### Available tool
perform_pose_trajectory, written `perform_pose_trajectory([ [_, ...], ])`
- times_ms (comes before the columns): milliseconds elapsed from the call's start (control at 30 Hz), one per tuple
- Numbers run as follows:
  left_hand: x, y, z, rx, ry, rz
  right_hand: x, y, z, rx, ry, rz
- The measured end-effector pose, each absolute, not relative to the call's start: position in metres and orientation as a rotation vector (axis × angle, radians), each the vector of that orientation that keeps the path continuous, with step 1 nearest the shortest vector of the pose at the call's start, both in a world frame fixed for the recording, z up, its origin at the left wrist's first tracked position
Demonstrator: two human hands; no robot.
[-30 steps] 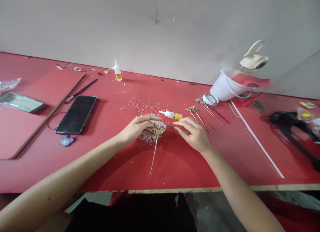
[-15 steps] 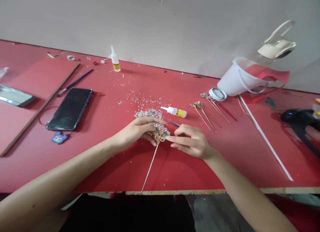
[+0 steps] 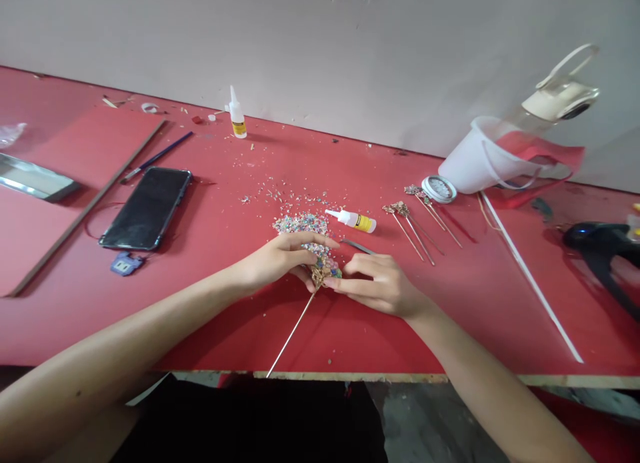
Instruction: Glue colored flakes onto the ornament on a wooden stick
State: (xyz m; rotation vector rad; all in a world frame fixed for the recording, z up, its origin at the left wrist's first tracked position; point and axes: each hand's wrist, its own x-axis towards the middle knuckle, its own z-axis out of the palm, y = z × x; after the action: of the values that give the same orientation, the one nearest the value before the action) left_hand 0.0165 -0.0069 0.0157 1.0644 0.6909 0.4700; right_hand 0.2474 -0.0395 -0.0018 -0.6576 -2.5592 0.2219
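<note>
A gold hair stick with a bead-covered ornamental head lies across the red table, its thin shaft pointing toward the near edge. My left hand is curled over the ornament head, fingers pinching it. My right hand comes in from the right, fingertips pressed against the same head. Just beyond my hands lies a heap of small coloured beads. A small glue bottle with a yellow label lies on its side behind my right hand, with grey tweezers beside it.
Several finished hair sticks lie at the right by a round tin and a tipped white bucket. A phone and blue pen lie left. An upright glue bottle stands by the wall. A black tool sits far right.
Both hands and the hair stick have drawn slightly nearer to the table edge. My right hand closed in from the tweezers onto the ornament head. The camera view shifted a little.
</note>
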Motion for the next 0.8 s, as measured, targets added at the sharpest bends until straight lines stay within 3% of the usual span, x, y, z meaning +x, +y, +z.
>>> perform_pose_trajectory([
  [267, 0.016, -0.003, 0.015, 1.073, 0.665, 0.499, 0.249, -0.039, -0.009, -0.691, -2.591, 0.2],
  [500, 0.017, -0.001, 0.015, 1.074, 0.67, 0.494, 0.246, -0.041, -0.009, -0.728, -2.321, 0.538],
  [800, 0.01, 0.009, 0.012, 1.189, 0.77, 0.525, 0.266, -0.037, -0.002, -0.842, -2.322, 0.617],
])
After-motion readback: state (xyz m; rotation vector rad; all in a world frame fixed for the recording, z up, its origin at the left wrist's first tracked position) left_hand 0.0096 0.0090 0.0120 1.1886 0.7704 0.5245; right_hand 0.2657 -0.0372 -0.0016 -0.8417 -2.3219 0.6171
